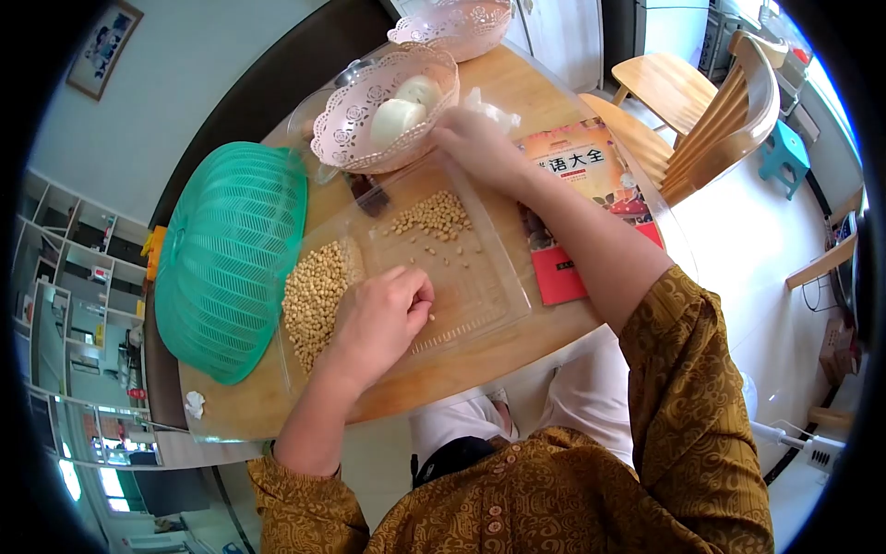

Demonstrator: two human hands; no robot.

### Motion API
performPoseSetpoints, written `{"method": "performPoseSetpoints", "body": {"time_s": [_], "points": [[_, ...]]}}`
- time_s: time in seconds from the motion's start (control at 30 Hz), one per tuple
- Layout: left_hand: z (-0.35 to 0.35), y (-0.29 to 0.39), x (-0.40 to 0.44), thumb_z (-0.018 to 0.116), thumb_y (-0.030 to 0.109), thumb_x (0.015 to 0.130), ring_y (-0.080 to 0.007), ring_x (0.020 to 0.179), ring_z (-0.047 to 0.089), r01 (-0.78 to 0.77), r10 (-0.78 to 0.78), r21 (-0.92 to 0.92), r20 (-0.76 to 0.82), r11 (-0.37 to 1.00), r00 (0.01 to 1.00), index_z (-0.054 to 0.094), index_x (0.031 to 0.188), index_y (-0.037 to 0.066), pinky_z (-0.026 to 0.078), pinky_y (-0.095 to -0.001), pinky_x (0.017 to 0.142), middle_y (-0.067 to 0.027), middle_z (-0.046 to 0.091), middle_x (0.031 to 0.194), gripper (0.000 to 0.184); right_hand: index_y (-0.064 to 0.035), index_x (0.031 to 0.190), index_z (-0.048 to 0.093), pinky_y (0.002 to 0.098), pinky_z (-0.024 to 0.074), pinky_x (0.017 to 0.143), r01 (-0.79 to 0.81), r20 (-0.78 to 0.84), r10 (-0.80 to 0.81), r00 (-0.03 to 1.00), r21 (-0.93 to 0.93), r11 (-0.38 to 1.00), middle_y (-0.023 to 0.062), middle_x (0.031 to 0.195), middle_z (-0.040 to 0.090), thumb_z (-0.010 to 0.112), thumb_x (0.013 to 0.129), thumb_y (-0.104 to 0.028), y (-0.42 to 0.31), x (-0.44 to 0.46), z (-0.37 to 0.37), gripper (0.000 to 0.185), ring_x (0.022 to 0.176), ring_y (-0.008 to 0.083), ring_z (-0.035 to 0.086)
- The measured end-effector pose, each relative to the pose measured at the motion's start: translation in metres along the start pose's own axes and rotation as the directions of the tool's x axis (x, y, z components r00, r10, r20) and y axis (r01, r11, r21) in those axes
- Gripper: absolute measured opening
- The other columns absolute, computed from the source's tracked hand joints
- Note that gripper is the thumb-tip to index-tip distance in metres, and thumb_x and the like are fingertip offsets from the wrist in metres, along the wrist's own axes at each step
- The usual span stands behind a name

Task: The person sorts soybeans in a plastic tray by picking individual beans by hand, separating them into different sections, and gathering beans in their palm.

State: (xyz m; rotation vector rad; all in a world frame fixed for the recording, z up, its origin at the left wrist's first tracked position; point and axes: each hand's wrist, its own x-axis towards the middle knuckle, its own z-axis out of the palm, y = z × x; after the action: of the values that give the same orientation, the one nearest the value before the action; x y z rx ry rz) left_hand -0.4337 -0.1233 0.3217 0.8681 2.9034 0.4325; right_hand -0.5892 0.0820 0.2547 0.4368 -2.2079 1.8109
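My left hand (386,314) is closed, its fingers curled down over a clear plastic tray (471,319). One pale bean shows just under its fingertips; whatever else is inside the fingers is hidden. Beside that wrist, a large heap of dried soybeans (317,294) fills the tray's left side. A smaller pile of soybeans (434,216) lies toward the far end, with several loose ones scattered nearer. At the right side of a pink openwork basket (343,125), my right hand (472,143) has its fingers drawn together; what they grip is not visible. White rounded items (397,122) sit in the basket.
A green mesh food cover (231,263) stands at the left. To the right lies a red-and-orange book (591,185), partly under my right forearm. Another pink basket (461,28), crumpled tissue (494,111) and a dark packet (369,196) are on the table. Wooden chairs (720,129) stand beyond.
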Motion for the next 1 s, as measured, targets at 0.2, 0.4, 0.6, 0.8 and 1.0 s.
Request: {"method": "performPoseSetpoints", "body": {"time_s": [0.2, 0.4, 0.6, 0.8, 1.0], "points": [[-0.002, -0.002, 0.003, 0.071, 0.003, 0.082, -0.0201, 0.072, 0.068, 0.017, -0.012, -0.099, 0.056, 0.995, 0.998, 0.065, 0.087, 0.001, 0.054, -0.0321, 0.066, -0.0102, 0.065, 0.081, 0.008, 0.0047, 0.096, 0.064, 0.0347, 0.0516, 0.075, 0.018, 0.007, -0.018, 1.000, -0.021, 1.000, 0.0134, 0.082, 0.067, 0.053, 0.094, -0.019, -0.002, 0.000, -0.002, 0.026, 0.079, 0.0211, 0.064], [-0.006, 0.004, 0.002, 0.069, 0.005, 0.081, -0.0254, 0.075, 0.068, 0.012, 0.004, -0.111, 0.145, 0.994, 0.989, 0.065, 0.087, 0.003, 0.053, -0.0364, 0.069, -0.0114, 0.066, 0.083, 0.008, 0.0042, 0.095, 0.064, 0.0360, 0.0513, 0.076, 0.009, -0.002, -0.009, 1.000, -0.032, 0.999, 0.0134, 0.083, 0.067, 0.053, 0.094, -0.019, 0.002, 0.001, 0.000, 0.025, 0.078, 0.0218, 0.064], [-0.005, 0.002, 0.008, 0.067, 0.007, 0.080, -0.0313, 0.080, 0.066, -0.038, 0.058, -0.099, 0.207, 0.994, 0.977, 0.065, 0.085, 0.005, 0.053, -0.0411, 0.073, -0.0121, 0.066, 0.085, 0.006, 0.0044, 0.094, 0.064, 0.0365, 0.0513, 0.075, 0.032, -0.023, -0.033, 0.999, -0.055, 0.998, 0.0139, 0.083, 0.067, 0.053, 0.094, -0.019, 0.003, 0.002, 0.000, 0.026, 0.078, 0.0222, 0.064], [0.001, 0.002, 0.010, 0.066, 0.002, 0.079, -0.0301, 0.078, 0.067, -0.053, 0.055, -0.018, 0.113, 0.998, 0.992, 0.063, 0.085, 0.003, 0.053, -0.0401, 0.070, -0.0133, 0.064, 0.084, 0.007, 0.0051, 0.095, 0.065, 0.0376, 0.0534, 0.074, 0.033, -0.026, -0.033, 0.999, -0.018, 0.999, 0.0182, 0.081, 0.070, 0.061, 0.093, -0.020, 0.002, 0.002, 0.000, 0.025, 0.077, 0.0262, 0.069], [0.001, 0.000, 0.008, 0.066, -0.003, 0.077, -0.0265, 0.073, 0.066, -0.063, 0.066, 0.029, -0.089, 0.998, 0.994, 0.059, 0.085, 0.001, 0.052, -0.0376, 0.066, -0.0133, 0.062, 0.084, 0.011, 0.0039, 0.092, 0.063, 0.0350, 0.0513, 0.073, 0.005, 0.007, -0.005, 1.000, -0.009, 1.000, 0.0125, 0.080, 0.067, 0.054, 0.095, -0.020, -0.003, 0.000, -0.002, 0.026, 0.075, 0.0209, 0.064]]}}
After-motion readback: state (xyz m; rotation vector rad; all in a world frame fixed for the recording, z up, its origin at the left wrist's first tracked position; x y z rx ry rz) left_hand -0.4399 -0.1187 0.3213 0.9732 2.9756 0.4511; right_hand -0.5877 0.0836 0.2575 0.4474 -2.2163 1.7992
